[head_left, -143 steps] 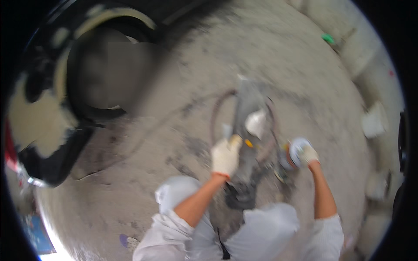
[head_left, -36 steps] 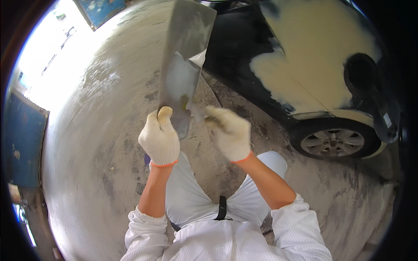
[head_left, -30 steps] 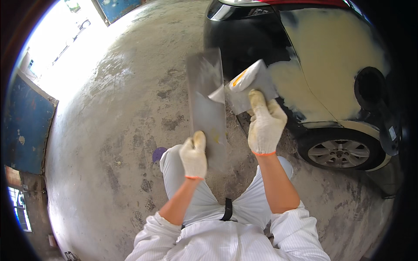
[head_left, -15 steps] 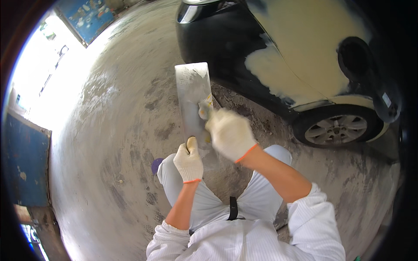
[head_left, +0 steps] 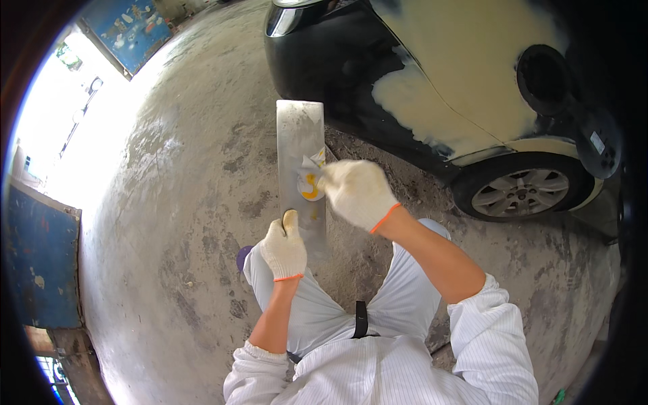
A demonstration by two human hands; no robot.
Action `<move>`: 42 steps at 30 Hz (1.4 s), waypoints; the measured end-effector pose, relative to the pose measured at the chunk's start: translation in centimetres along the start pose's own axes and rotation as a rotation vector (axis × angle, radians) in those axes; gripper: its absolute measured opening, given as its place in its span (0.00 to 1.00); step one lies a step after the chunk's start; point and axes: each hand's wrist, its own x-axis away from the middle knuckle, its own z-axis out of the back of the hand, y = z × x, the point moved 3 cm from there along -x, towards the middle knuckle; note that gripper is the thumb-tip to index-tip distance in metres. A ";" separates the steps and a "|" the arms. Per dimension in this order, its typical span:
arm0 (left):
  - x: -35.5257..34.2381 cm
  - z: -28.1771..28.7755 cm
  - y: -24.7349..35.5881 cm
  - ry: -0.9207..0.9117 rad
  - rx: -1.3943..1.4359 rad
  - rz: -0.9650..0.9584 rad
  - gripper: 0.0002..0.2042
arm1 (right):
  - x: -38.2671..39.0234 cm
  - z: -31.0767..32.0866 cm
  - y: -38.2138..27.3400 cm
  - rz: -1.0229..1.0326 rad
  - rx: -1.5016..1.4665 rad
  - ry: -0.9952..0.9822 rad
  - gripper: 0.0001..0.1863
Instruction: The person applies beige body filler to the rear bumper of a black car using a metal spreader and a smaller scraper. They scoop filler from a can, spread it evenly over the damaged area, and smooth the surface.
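My left hand (head_left: 284, 246), in a cream knit glove with orange cuff, grips the long grey metal plate (head_left: 293, 128) along its lower part. On the plate lies a pale lump of paste with yellow streaks (head_left: 310, 182). My right hand (head_left: 358, 196), gloved alike, is closed on a spreader held at this paste on the plate's right side; its fingers largely hide the spreader. The plate is over the floor, between my bent legs.
A black car (head_left: 317, 61) with beige patches (head_left: 452, 81) and a wheel (head_left: 520, 194) stands at right. The grey concrete floor (head_left: 169, 223) surrounds me. A blue metal panel (head_left: 40, 256) and a bright doorway (head_left: 54, 128) are at left. A purple disc (head_left: 242, 258) lies beside my left knee.
Earlier, I was over a plate and can on the floor; now the plate is raised in my left hand. The paste on my spreader has moved down onto the plate, showing yellow streaks.
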 end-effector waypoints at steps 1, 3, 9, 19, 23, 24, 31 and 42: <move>-0.4 0.4 0.3 -0.001 -0.010 -0.056 0.21 | 0.0 1.1 -0.2 0.014 -0.090 0.210 0.13; -1.0 1.5 1.4 0.019 -0.046 -0.224 0.19 | 0.6 1.3 -0.3 -0.003 -0.090 0.285 0.12; -2.8 4.0 5.5 0.176 -0.113 -0.601 0.12 | 5.2 -4.6 -1.3 0.131 -0.227 0.378 0.19; -1.9 3.0 0.6 0.178 0.312 -0.052 0.22 | 1.6 1.1 -2.5 -0.241 -1.134 0.635 0.09; 3.8 -2.2 -1.6 -0.035 0.572 0.316 0.26 | 2.1 -0.6 -3.0 -0.283 -0.978 0.398 0.12; 3.9 -2.8 -2.0 -0.041 0.570 0.326 0.26 | 2.4 -1.4 -2.8 -0.348 -0.829 0.235 0.14; 1.0 -1.5 -2.9 0.052 0.328 0.179 0.24 | 1.9 1.3 -1.5 -0.092 -0.115 0.301 0.11; 0.7 -1.2 -1.2 -0.046 0.087 0.044 0.23 | 1.9 -2.2 -0.1 0.028 0.175 0.129 0.12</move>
